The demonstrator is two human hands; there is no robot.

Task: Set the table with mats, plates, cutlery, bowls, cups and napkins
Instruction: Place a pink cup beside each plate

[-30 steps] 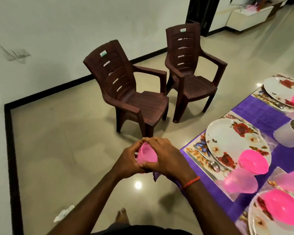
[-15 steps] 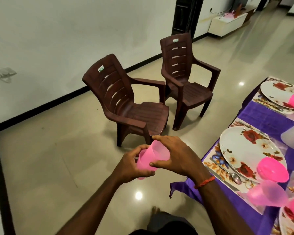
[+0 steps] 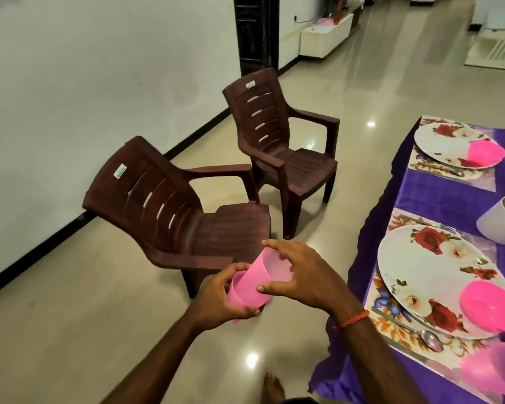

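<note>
Table-setting in progress: two nested pink cups (image 3: 260, 282) held over the floor (image 3: 99, 330), to the left of the near plate (image 3: 432, 272) and well apart from it. Tilted, top end leaning toward the plate. Gripped low down by the left hand (image 3: 222, 301), fingers (image 3: 252, 312) curled round the outer cup from beneath, thumb hooked over its rim. Pinched higher up by the right hand (image 3: 306, 275), thumb pressed to the inner cup's side, remaining fingers bent and spread over its top end. Tied round the right wrist, a red thread band (image 3: 352, 319).

On the near plate's right edge, a pink bowl (image 3: 490, 304). Just below the plate, a spoon (image 3: 429, 339) lying on the floral mat (image 3: 391, 325) under the plate. Beneath both, the purple-clothed surface (image 3: 443, 193). Beyond the near plate, a white pot (image 3: 499, 225), then a far plate (image 3: 449, 144) with a second pink bowl (image 3: 484, 153) on it. Below and right of the near plate, at the frame's edge, a blurred translucent pink cup (image 3: 490, 371). Well to the plate's left, a nearer brown chair (image 3: 187, 214) and a farther brown chair (image 3: 283, 141), both standing on the floor.
</note>
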